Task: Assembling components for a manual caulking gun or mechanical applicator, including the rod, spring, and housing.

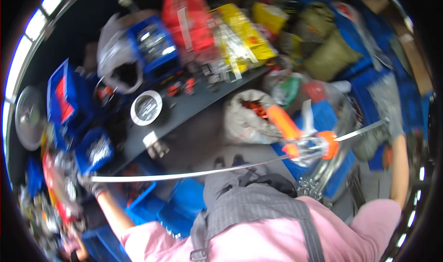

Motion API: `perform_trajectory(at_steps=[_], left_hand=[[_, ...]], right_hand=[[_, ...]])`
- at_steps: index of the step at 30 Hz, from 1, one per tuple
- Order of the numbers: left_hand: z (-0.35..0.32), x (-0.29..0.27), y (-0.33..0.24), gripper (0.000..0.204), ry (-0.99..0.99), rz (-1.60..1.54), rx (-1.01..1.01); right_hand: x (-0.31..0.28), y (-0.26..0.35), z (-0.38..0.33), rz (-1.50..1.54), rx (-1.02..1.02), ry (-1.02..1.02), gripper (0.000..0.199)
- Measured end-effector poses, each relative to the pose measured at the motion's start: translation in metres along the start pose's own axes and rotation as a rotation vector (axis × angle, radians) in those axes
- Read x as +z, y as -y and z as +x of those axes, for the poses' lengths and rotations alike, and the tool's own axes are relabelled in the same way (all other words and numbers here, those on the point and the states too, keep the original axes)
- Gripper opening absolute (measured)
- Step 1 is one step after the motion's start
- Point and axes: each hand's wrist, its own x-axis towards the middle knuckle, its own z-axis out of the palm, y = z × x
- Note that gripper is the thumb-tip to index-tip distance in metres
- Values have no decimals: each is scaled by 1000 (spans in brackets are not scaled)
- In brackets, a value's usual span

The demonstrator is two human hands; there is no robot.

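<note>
A long, thin metal rod (pixel 184 174) spans the space in front of my body, bent slightly along its length. My left hand (pixel 87 182), in a grey glove, is closed round its left end. Toward the right, an orange-and-silver tool (pixel 311 149) with an orange handle and a shiny, see-through-looking middle sits on the rod; its exact kind is blurred. The rod's right end meets the palm side of my right hand (pixel 390 109), also gloved in grey. That hand grips the end, though motion smears its fingers.
A dark bench (pixel 189 109) carries a white round tub (pixel 146 108), blue bins (pixel 153 38) and red and yellow bags. A white sack (pixel 249 119) with orange parts stands beyond the rod. Blue crates (pixel 182 204) are by my left side. Another person (pixel 74 246) is at lower left.
</note>
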Motion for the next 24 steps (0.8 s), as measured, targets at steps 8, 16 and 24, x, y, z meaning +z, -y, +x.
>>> perform_trajectory(at_steps=[8,16,24], left_hand=[[-41,103,-69,65,471,-332,-898],[-191,191,-265,57,518,-647,-786],[-407,183,-453,52,781,-468,-550]], right_hand=[[-100,118,-183,341,-269,98,38],[-334,-110,-285,-143,622,-33,37],[-544,-164,-435,530,-351,-289,56]])
